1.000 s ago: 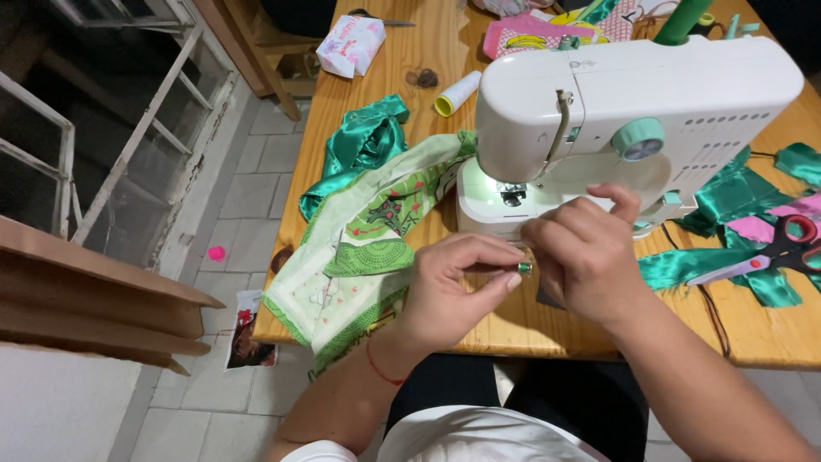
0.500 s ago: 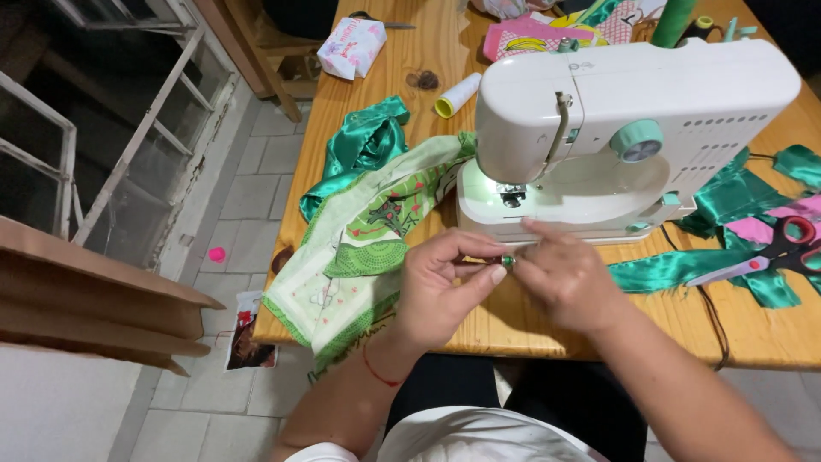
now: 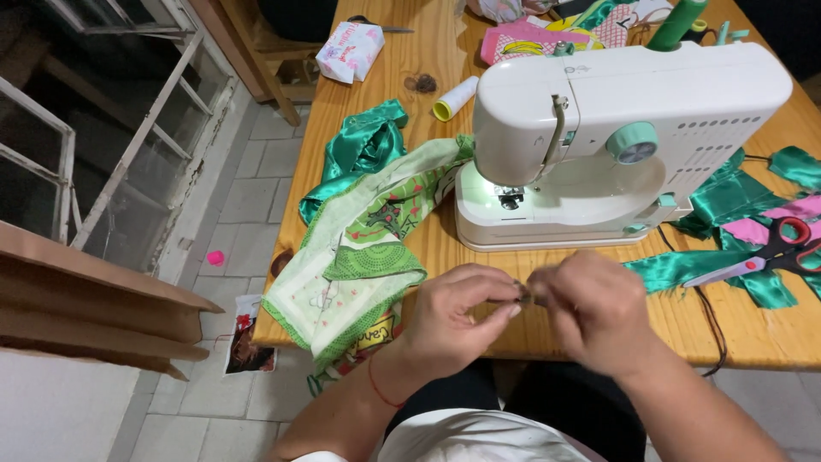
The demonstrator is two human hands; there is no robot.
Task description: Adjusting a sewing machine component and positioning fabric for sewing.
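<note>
My left hand (image 3: 457, 316) and my right hand (image 3: 590, 310) meet at the near edge of the wooden table (image 3: 428, 248), fingertips pinched together on a tiny object (image 3: 523, 295) too small to identify. Just beyond them stands a white sewing machine (image 3: 616, 137) with a mint dial. To the left of my left hand lies green patterned fabric (image 3: 359, 265), draped over the table edge. A strip of green satin (image 3: 676, 269) lies right of my right hand.
Red-handled scissors (image 3: 770, 252) rest on satin scraps at the right. A white thread spool (image 3: 456, 97) and crumpled green satin (image 3: 363, 150) lie behind the fabric. A white packet (image 3: 349, 51) sits at the far left of the table. A tiled floor and a window grille are on the left.
Both hands have drawn back from the machine toward the table's near edge. The green piece seen between the fingers earlier is no longer visible; the fingertips are pinched closer together.
</note>
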